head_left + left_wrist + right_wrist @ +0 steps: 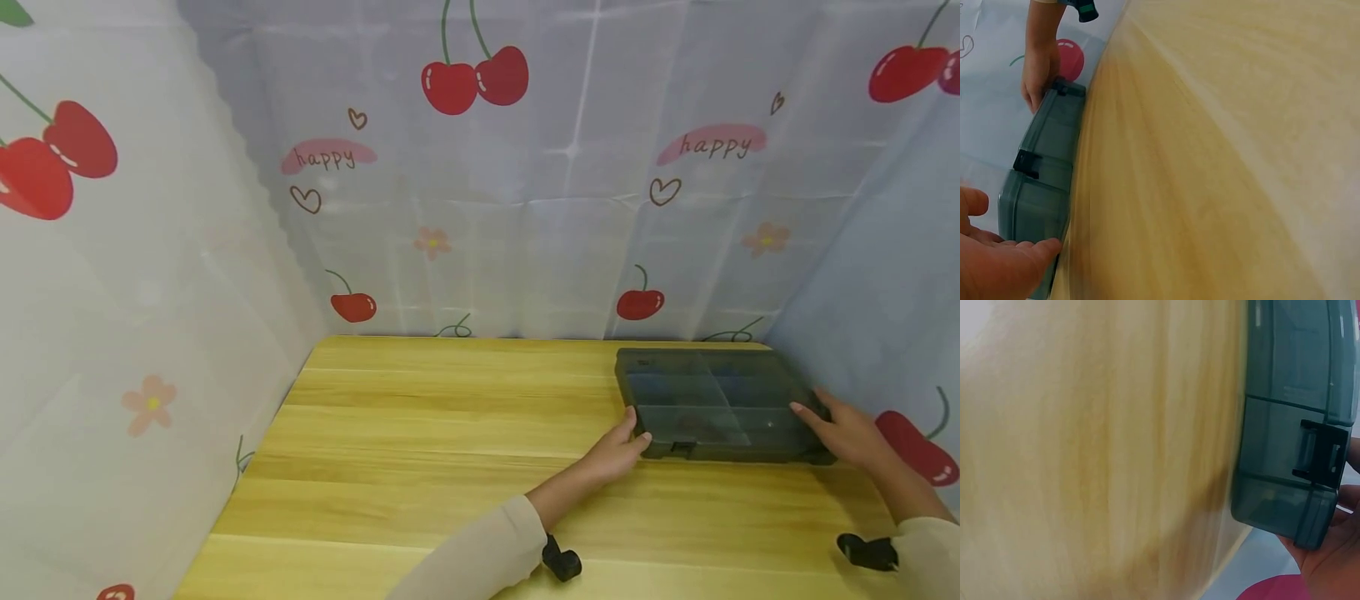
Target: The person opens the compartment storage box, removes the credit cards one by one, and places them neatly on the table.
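Observation:
A dark, see-through plastic storage box (693, 425) with dividers lies flat at the table's back right, its lid down. Dim bluish shapes show through the lid; what they are, I cannot tell. My left hand (617, 450) grips its front left corner, and in the left wrist view the fingers (1038, 250) lie against the box's end. At the opposite end my right hand (855, 433) holds the box, thumb on top. In the right wrist view a black latch (1322, 454) on the front looks fastened; the right hand's fingers are partly hidden behind the box.
The wood-grain table (420, 467) meets a cherry-print cloth (517, 275) at the back, with more cloth along both sides. The box is near the right-hand cloth (885, 317). Black wrist devices (562, 560) show below both sleeves.

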The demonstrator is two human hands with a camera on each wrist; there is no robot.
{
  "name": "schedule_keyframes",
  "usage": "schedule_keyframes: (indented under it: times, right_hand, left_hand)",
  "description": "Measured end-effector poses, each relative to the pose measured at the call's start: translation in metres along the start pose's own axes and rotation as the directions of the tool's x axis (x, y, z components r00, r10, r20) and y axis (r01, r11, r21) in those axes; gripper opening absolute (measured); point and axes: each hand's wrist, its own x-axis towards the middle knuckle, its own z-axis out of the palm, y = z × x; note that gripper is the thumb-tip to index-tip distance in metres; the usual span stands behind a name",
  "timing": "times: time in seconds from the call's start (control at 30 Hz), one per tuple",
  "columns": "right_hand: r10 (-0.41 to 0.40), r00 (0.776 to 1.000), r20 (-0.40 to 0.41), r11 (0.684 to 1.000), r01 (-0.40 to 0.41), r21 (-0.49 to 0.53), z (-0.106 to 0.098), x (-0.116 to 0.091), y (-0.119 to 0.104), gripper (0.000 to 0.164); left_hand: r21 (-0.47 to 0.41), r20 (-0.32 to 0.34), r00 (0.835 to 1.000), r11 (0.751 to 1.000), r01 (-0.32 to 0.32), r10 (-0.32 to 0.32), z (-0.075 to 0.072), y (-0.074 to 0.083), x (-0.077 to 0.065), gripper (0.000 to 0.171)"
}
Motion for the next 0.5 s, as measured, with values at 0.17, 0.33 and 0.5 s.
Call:
schedule_keyframes:
  times: [0.17,0.33,0.5]
  right_hand:
    - [-0.008,0.999,-0.039,1.0,0.007,-0.008,0.0,0.001,-0.003,0.08]
    - [-0.026,0.998,-0.062,1.0,0.025,-0.019,0.005,0.001,-0.007,0.079]
    - [-0.018,0.998,-0.064,0.999,0.017,-0.03,0.011,0.003,-0.015,0.08]
  left_hand:
    - [-0.02,-0.008,1.0,1.0,0.017,-0.017,-0.001,0.0,0.001,0.07]
    - [-0.017,-0.018,1.0,1.0,0.017,-0.017,-0.007,-0.003,0.0,0.066]
    - [-0.027,-0.014,1.0,1.0,-0.014,0.014,-0.018,-0.007,-0.006,0.061]
